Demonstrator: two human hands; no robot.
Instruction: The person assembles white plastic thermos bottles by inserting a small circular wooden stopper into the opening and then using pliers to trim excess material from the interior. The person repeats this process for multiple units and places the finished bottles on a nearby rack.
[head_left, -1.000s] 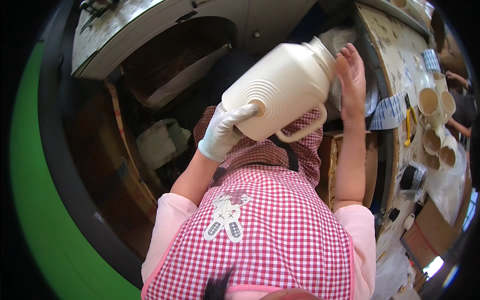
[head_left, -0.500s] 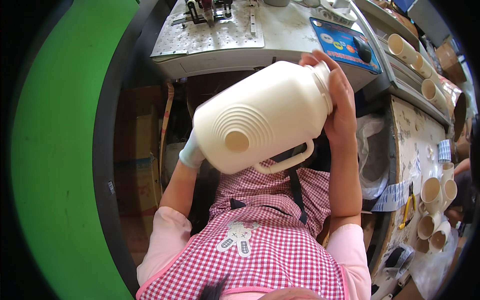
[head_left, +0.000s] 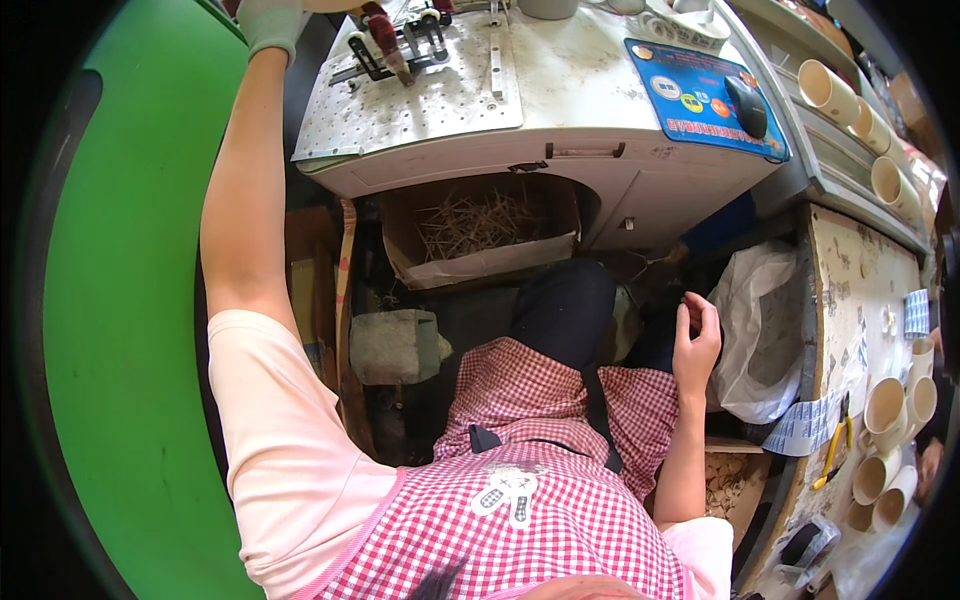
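Observation:
My left hand [head_left: 268,28], in a pale glove, reaches far out to the upper left, cut off by the picture's edge. Against it shows a sliver of the cream plastic jug [head_left: 328,4]; the rest of the jug is out of view. My right hand [head_left: 697,345] is bare and hovers over my right thigh near a white plastic bag [head_left: 750,335]. Its fingers are loosely bent and apart, with nothing in them.
Ahead stands a white machine table with a perforated metal plate [head_left: 440,120], a clamp fixture [head_left: 395,45] and a mouse [head_left: 745,105] on a blue pad. Beneath is a carton [head_left: 480,268] of thin scraps. At right, a bench holds several cream cups [head_left: 885,405] and yellow-handled pliers [head_left: 833,455].
The jug has gone from in front of me to the upper left edge with my left hand. My right hand has let go of its neck and dropped toward my lap.

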